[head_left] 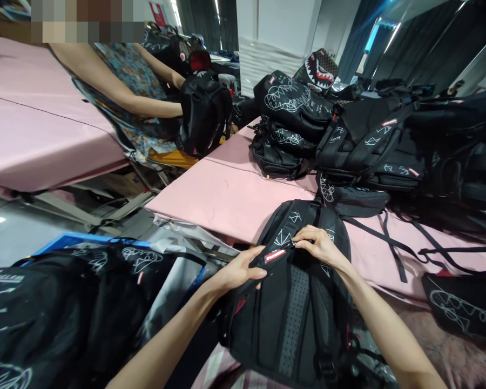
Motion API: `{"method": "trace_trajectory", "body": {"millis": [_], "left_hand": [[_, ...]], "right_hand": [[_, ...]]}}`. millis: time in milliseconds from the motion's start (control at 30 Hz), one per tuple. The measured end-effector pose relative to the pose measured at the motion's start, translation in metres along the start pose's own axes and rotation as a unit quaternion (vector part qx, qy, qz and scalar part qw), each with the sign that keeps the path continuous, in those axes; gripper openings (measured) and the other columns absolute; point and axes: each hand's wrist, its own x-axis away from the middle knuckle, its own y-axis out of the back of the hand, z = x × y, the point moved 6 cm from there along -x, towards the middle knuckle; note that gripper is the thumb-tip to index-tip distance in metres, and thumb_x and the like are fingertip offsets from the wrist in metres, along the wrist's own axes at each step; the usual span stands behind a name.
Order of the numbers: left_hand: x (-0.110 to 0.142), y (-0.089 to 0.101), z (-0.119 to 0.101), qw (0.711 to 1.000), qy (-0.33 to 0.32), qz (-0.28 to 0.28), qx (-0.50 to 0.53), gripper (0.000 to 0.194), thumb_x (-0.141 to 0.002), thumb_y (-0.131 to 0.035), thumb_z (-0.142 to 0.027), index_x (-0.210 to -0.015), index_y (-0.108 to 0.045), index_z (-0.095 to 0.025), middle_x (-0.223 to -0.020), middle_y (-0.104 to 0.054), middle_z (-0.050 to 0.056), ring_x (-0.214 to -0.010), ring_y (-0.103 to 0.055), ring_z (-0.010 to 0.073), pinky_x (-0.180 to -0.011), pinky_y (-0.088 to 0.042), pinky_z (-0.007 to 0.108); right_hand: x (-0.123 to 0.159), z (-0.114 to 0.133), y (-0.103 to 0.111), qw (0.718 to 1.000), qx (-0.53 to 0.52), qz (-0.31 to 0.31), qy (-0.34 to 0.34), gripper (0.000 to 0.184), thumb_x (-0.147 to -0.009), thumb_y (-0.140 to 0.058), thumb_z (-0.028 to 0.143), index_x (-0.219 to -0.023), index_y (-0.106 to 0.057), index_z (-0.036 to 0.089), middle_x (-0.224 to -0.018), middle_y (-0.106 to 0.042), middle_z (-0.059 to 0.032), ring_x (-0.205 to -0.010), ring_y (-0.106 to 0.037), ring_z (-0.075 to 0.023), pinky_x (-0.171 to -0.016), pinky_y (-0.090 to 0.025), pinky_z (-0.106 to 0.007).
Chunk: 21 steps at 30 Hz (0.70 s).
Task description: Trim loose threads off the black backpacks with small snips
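Note:
A black backpack (291, 302) with white drawings and a small red label lies on my lap, its top leaning against the pink table (222, 197). My left hand (238, 270) grips the backpack's upper left edge, fingers curled over the fabric beside the label. My right hand (319, 246) pinches something small at the top seam, probably a zipper pull, with its fingers pressed together.
A heap of black backpacks (348, 135) covers the table's far and right side, straps trailing over the pink cloth. More backpacks fill a blue crate (65, 240) at my left. Across the aisle a person (129, 86) handles another black bag (204, 113) beside a second pink table (32, 129).

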Motion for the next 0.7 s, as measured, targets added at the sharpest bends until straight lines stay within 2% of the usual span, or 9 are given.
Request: {"method": "trace_trajectory", "body": {"millis": [267,533,700], "left_hand": [[-0.001,-0.003,0.003,1.0,-0.001,0.014,0.003,0.044,-0.066,-0.067,-0.028,-0.107,-0.055,-0.015,-0.078,-0.057,0.003,-0.055,-0.05,0.0107,-0.049,-0.043,0.022],[-0.001,-0.002,0.007,1.0,0.004,0.025,-0.011,0.041,-0.068,-0.066,-0.027,-0.105,-0.051,-0.014,-0.074,-0.054,0.0,-0.054,-0.049,0.01,-0.047,-0.042,0.021],[-0.002,-0.005,0.005,1.0,0.004,0.028,-0.004,0.041,-0.068,-0.066,-0.026,-0.104,-0.051,-0.014,-0.074,-0.055,0.0,-0.054,-0.049,0.0092,-0.048,-0.042,0.02]], "right_hand": [[0.004,-0.002,0.0,0.999,-0.031,-0.013,-0.005,0.01,-0.082,-0.063,0.026,-0.084,-0.071,0.021,-0.081,-0.069,-0.0019,-0.077,-0.059,-0.0167,-0.072,-0.046,-0.03],[0.007,-0.012,0.001,1.0,-0.028,-0.006,-0.01,0.01,-0.081,-0.063,0.027,-0.087,-0.071,0.022,-0.082,-0.068,-0.0027,-0.078,-0.059,-0.0178,-0.071,-0.046,-0.031],[0.006,-0.007,-0.001,1.0,-0.025,-0.007,0.006,0.012,-0.082,-0.063,0.03,-0.086,-0.071,0.022,-0.081,-0.068,-0.0026,-0.076,-0.059,-0.0175,-0.07,-0.046,-0.031]]}}
